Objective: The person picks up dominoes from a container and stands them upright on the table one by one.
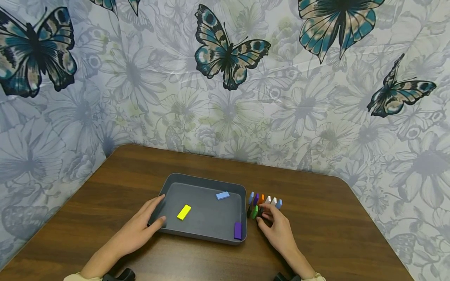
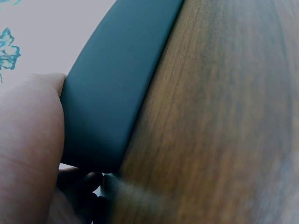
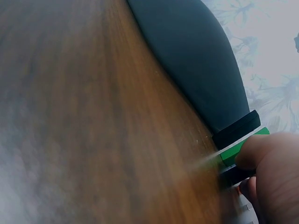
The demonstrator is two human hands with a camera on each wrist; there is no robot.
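A grey tray (image 1: pixel 202 232) lies on the table; on its floor are a yellow block (image 1: pixel 184 212), a light blue block (image 1: pixel 222 195) and a purple block (image 1: pixel 238 230). My left hand (image 1: pixel 135 230) rests at the tray's left corner, fingers extended along the rim, thumb over the near edge. Beyond the tray's right side stand small upright blocks in two rows. My right hand (image 1: pixel 277 228) is at the near row, thumb and fingertips around a black block (image 3: pixel 236 176), partly hidden. Right beside the thumb stands a green block (image 3: pixel 231 153), then another black block (image 3: pixel 237 129).
In the far row stand an orange block (image 1: pixel 262 198), a purple block (image 1: pixel 256 199), two white blocks (image 1: pixel 268 199) and light blue ones (image 1: pixel 279 203) at both ends. The brown wooden table (image 1: pixel 334 226) ends at a butterfly-printed cloth (image 1: pixel 225 117) behind it.
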